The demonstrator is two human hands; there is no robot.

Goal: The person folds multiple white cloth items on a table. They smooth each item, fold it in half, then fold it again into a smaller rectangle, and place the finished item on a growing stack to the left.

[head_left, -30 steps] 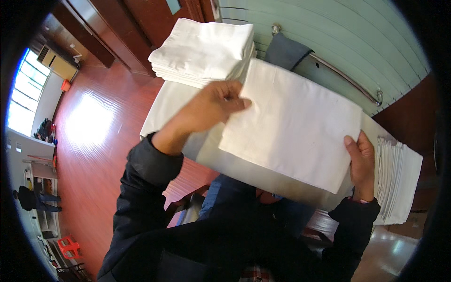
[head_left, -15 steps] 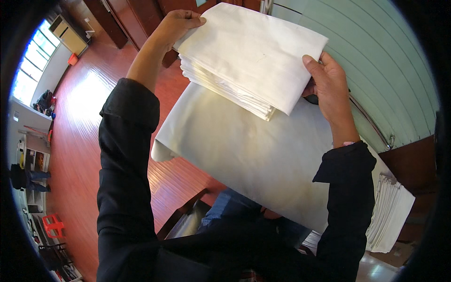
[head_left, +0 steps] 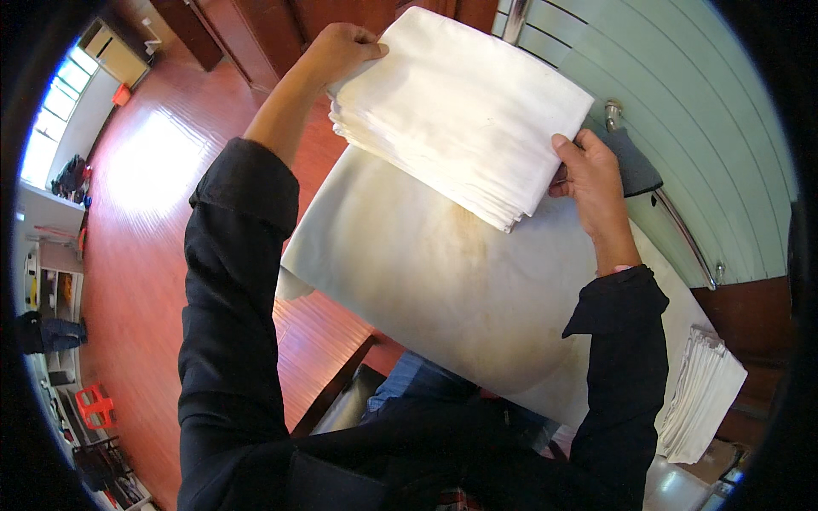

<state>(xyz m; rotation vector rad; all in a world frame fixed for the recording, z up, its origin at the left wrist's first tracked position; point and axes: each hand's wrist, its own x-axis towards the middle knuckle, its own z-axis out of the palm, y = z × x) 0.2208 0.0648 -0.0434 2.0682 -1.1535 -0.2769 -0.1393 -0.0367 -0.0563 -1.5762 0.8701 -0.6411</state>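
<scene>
One folded white cloth [head_left: 477, 98] is at the top middle of the frame, and it seems to lie on top of a pile of white cloths [head_left: 409, 162]. The left hand [head_left: 345, 53] pinches its left edge near the upper corner. The right hand [head_left: 588, 170] holds its right edge, with the thumb on top and the fingers tucked at the side. I cannot tell if those fingers reach under just one cloth or more.

The cloth looks light, soft and a bit floppy, so its middle may sag or crease. It should not break. Two far edges, one for each hand, look like good places to hold it flat. The layers below might slide if pushed.

The pile sits on a pale table [head_left: 400, 255]. Another pile [head_left: 703, 396] is at the lower right. A grey cloth [head_left: 635, 166] hangs on a metal bar [head_left: 686, 238] at the right.
</scene>
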